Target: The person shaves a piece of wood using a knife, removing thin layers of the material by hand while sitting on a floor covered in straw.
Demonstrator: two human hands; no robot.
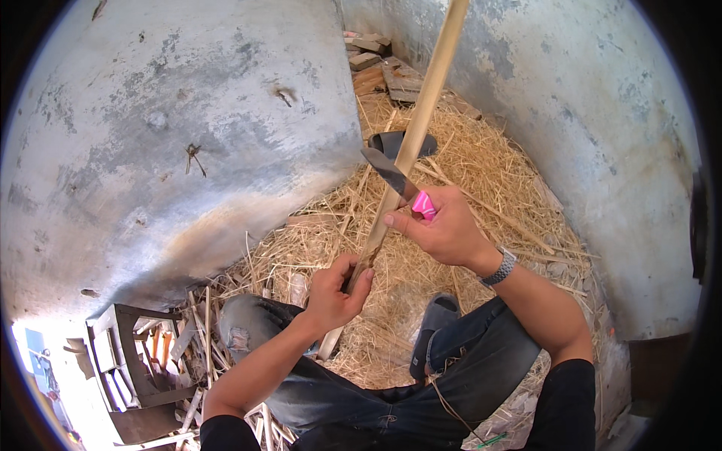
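A long pale strip, apparently split bamboo or wood (426,94), slants from the top of the view down between my knees. Low on the strip, my left hand (336,295) is closed round it, thumb on one side and fingers on the other. Higher up, my right hand (446,228) grips a knife (389,173) by its handle, which shows bright pink above the fist. The dark blade points up and to the left and lies across the strip, seemingly against its face. My right thumb rests along the strip's edge below the blade.
Thin shavings (489,177) cover the floor between two worn plaster walls. A dark sandal (402,143) lies beyond the knife. At the far corner are boards and bricks (368,56). On the left, a dark frame (143,361) stands beside loose wood sticks (201,331).
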